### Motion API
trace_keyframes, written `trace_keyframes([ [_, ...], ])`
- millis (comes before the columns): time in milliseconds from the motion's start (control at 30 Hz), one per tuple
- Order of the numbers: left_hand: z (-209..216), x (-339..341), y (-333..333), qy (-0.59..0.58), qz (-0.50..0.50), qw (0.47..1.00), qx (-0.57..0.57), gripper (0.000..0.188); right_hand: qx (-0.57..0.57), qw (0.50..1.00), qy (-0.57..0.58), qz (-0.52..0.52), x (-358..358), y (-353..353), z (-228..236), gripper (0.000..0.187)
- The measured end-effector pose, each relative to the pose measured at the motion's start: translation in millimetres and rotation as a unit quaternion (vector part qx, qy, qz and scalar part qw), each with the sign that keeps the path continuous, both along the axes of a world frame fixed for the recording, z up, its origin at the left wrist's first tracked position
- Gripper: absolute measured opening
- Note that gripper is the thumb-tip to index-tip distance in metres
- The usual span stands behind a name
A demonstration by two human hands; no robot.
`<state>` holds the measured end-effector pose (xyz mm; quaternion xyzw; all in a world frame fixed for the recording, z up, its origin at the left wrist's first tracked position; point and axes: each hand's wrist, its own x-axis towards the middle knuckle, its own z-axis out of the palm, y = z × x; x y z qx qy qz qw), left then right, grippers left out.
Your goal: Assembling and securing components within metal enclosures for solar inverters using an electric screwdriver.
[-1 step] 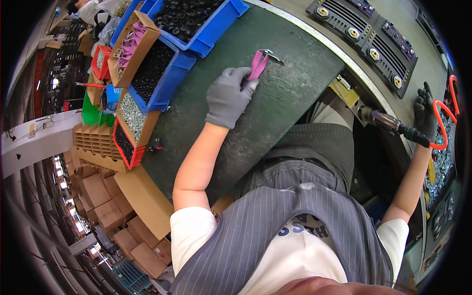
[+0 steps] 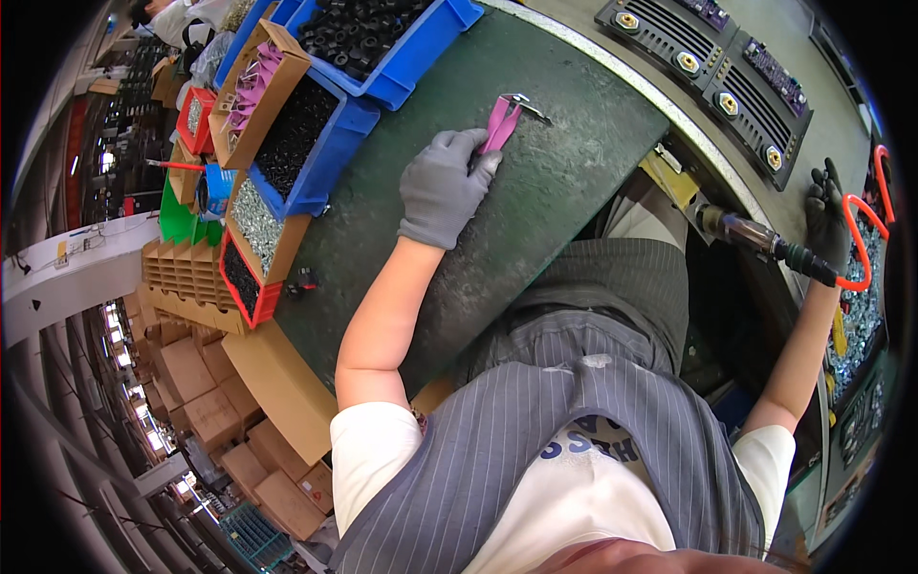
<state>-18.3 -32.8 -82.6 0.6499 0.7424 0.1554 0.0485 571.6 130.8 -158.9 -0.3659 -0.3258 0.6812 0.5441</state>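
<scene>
Head view: the gloved left hand pinches a pink piece between thumb and fingers, just over the green table, its metal tip pointing away. It looks light and bendable; the pink body seems the better place to hold it. Whether the gloved right hand, beside the red hose, grips anything, I cannot tell.

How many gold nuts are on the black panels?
4: two gold nuts on the left panel, two on the right panel, all along the near edges. More may be hidden.
</scene>
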Motion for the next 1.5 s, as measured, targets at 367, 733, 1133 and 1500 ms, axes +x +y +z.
trace_keyframes([
  [367,2.0,-16.3,-4.6,0.074,0.027,0.996,0.051,0.025,0.025,0.994,0.054,0.089,-14.7,4.4,14.5,0.058],
  [733,67.7,61.0,124.3,-0.193,-0.118,0.972,0.067,0.03,0.229,0.881,-0.338,0.24,-166.7,42.2,101.3,0.039],
  [1133,89.7,151.2,193.5,-0.052,-0.168,0.984,0.01,0.033,0.35,0.741,-0.482,0.308,-233.1,96.6,96.5,0.031],
  [1500,100.3,145.2,189.5,-0.092,-0.168,0.981,0.024,0.029,0.558,0.518,-0.588,0.274,-257.6,106.5,101.5,0.018],
])
